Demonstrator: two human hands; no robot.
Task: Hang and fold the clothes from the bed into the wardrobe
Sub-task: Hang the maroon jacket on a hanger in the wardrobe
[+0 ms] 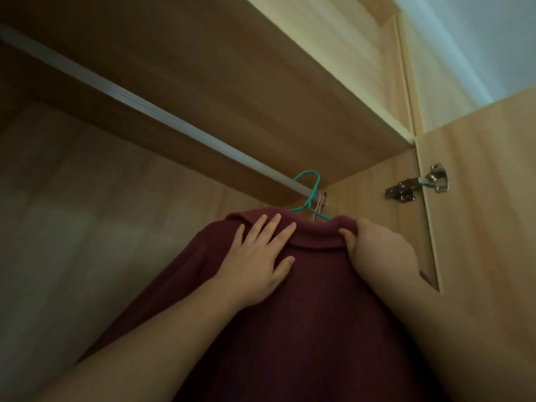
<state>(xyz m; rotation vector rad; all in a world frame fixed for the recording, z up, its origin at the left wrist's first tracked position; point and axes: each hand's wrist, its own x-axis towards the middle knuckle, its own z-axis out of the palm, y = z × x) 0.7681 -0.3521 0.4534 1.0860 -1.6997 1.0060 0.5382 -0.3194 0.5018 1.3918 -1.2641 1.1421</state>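
- Up top, pale metal wardrobe rail (121,95) runs diagonally.
- Left hand (258,256) flat, fingers spread on maroon collared shirt (304,314).
- Shirt hangs on teal wire hanger (310,192) hooked over rail.
- Right hand (380,248) pinches collar.
- Silver door hinge (417,182) beyond.

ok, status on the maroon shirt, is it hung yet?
Mostly done: the teal hanger is hooked over the wardrobe rail, and the maroon shirt hangs from it. In hand: the left hand lies flat on the shirt below the collar, the right hand pinches the collar edge, seemingly straightening it. Left: letting go. The bed and other clothes are out of view.
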